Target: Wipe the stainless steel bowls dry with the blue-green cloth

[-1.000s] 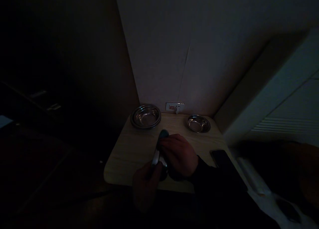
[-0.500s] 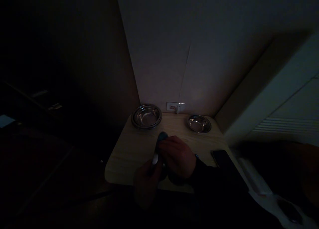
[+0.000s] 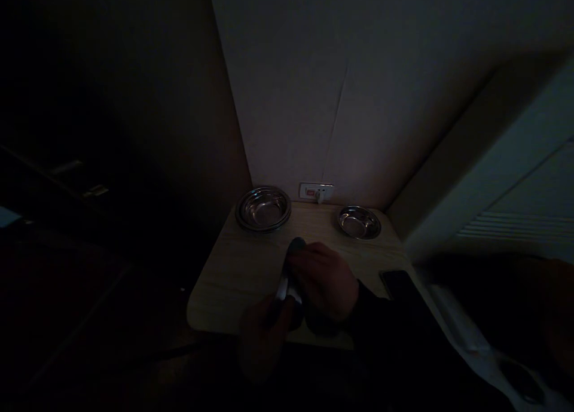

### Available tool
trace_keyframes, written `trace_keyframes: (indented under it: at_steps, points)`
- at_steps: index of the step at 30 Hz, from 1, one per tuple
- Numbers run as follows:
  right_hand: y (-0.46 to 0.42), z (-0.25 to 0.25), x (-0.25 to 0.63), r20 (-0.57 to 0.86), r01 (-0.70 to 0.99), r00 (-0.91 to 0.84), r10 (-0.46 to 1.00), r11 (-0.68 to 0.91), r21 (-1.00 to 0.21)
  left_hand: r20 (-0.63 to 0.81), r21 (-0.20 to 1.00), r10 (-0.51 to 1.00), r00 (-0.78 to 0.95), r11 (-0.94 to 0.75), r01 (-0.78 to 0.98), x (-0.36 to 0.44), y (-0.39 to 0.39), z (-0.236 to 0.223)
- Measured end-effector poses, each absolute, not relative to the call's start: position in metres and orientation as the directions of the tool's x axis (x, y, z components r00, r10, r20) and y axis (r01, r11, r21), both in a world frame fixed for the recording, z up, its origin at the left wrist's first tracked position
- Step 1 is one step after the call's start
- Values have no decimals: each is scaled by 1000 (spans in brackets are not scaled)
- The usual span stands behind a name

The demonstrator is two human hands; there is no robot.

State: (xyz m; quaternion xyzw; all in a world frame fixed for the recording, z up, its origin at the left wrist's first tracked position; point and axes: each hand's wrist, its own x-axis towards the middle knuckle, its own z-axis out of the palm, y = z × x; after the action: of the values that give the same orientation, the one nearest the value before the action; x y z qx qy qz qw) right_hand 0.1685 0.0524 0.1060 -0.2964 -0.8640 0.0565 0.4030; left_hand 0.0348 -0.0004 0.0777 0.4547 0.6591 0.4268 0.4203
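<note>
Both my hands are closed on a long, narrow thing (image 3: 296,243) with a dark bluish rounded end and a shiny pale part lower down; the dim light hides its kind. My left hand (image 3: 263,334) grips its lower end near the table's front edge. Over its upper part curl the fingers of my right hand (image 3: 329,280), covering much of it. Something dark and rounded (image 3: 320,323) lies under my right hand, too dim to name. Beyond my hands, a stack of nested steel bowls (image 3: 263,225) stands at the back left and a steel bowl (image 3: 359,223) at the back right.
A pale wood-topped table (image 3: 219,286) with rounded corners stands against the wall. Above its back edge is a wall socket (image 3: 316,192) with a plug in it. A dark phone (image 3: 399,283) lies at the right, partly behind my sleeve. A pale panel (image 3: 506,179) rises on the right.
The held thing has shifted slightly to the right, and more of its shiny pale part shows between my hands. The bowls and phone stay where they were.
</note>
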Motion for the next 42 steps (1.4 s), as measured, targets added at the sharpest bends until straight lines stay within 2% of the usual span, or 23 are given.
trace_keyframes:
  at_steps: [4,6,10,16,20,23,27,31,35,39,42]
  points:
    - [56,105,173,653,430,-550,520,847,-313,-194,957,951,-242,237,166,36,-5,77]
    - [66,103,182,620,505,-523,585,798,-328,-217,953,944,-247,260,156,39,-7,82]
    - [83,99,201,568,561,-326,755,639,-527,-198,971,936,-290,228,74,38,-8,88]
    - [81,87,208,429,445,-102,898,427,-787,-238,964,935,-261,261,56,24,-2,81]
    - [78,78,211,283,328,-6,959,269,-906,-221,975,919,-326,220,-39,27,0,81]
    - [76,73,212,210,252,24,977,198,-947,-242,970,917,-317,226,-87,29,0,81]
    - [73,68,207,215,219,37,976,202,-955,-268,962,925,-271,242,-124,32,-1,82]
    - [66,69,195,356,297,72,932,321,-899,-269,955,935,-230,227,-190,36,-2,83]
    - [49,75,183,485,356,-117,866,493,-794,-317,917,922,-224,238,-321,38,-3,84]
    - [31,75,178,493,359,-329,805,590,-723,-338,897,901,-271,221,-383,34,-1,87]
    - [29,70,179,488,372,-322,811,582,-723,-303,925,907,-294,206,-319,30,1,89]
